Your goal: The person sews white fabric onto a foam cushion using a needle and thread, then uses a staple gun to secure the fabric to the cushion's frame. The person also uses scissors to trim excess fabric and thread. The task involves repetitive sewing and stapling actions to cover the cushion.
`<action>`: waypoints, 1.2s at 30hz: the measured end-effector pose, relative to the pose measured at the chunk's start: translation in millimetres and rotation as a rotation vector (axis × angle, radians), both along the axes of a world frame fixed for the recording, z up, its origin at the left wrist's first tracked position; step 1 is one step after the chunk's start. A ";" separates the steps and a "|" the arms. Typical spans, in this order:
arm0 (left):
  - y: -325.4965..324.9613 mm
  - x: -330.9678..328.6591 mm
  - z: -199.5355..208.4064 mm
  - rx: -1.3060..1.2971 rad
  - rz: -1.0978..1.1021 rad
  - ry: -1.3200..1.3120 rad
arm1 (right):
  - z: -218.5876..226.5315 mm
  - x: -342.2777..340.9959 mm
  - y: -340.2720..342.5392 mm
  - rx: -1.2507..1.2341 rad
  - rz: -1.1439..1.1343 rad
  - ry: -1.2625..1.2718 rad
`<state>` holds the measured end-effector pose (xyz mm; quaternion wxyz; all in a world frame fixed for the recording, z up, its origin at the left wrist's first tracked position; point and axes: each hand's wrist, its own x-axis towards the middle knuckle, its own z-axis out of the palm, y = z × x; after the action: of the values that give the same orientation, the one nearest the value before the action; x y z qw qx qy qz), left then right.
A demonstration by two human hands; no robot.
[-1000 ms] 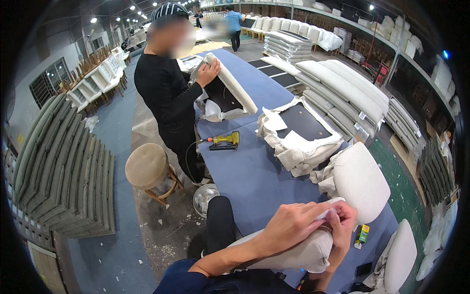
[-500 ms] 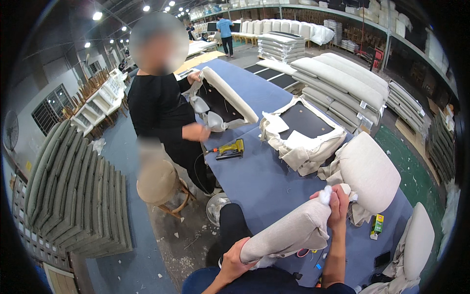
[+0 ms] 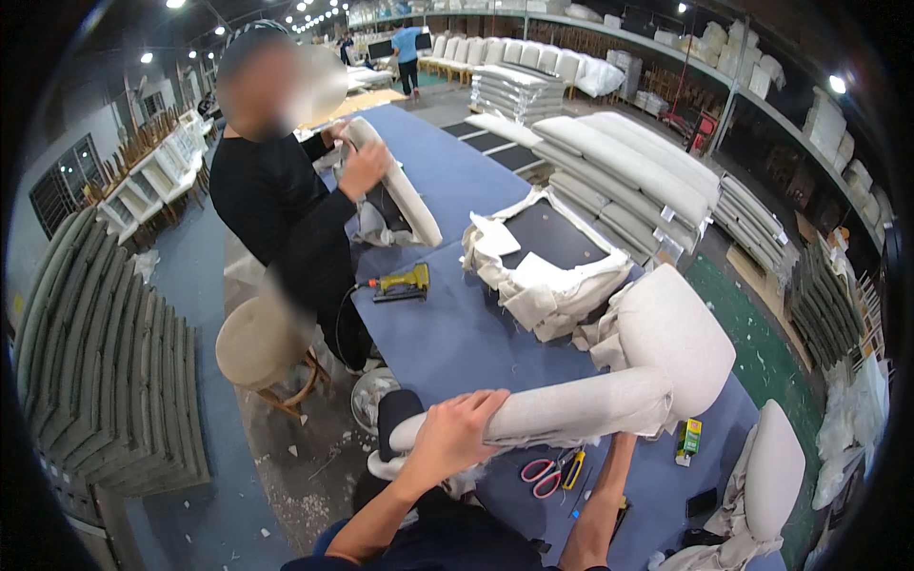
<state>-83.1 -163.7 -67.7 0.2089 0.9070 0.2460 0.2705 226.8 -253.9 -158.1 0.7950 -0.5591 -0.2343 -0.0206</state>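
My left hand (image 3: 455, 435) grips the near, left end of a long white upholstered cushion (image 3: 571, 407), which I hold almost level above the blue worktable (image 3: 447, 333). My right forearm rises from below to the cushion's lower edge. My right hand (image 3: 623, 445) is mostly hidden behind the loose fabric there, so its grip does not show. Pink-handled scissors (image 3: 541, 474) and a yellow-handled tool (image 3: 574, 468) lie on the table just under the cushion.
A co-worker in black (image 3: 276, 209) stands at the left holding another white cushion (image 3: 405, 195). On the table lie a yellow staple gun (image 3: 404, 283), fabric-wrapped frames (image 3: 547, 271), a rounded cushion (image 3: 681, 338) and a small green box (image 3: 689, 436). Beside it are a stool (image 3: 259, 344) and grey stacked pads (image 3: 105, 381).
The cushion has swung from tilted to nearly level. My left hand moved onto its near end, and my right hand went from its top to underneath. The co-worker raised their cushion.
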 end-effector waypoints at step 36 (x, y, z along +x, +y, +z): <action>-27.2 -9.8 11.4 -0.163 0.171 0.057 | -210.7 28.2 -115.0 -0.302 -0.157 0.411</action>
<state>-92.9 -190.9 -56.3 0.2508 0.8700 0.3495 0.2408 255.0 -368.9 -368.7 0.7294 -0.6803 -0.0241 0.0672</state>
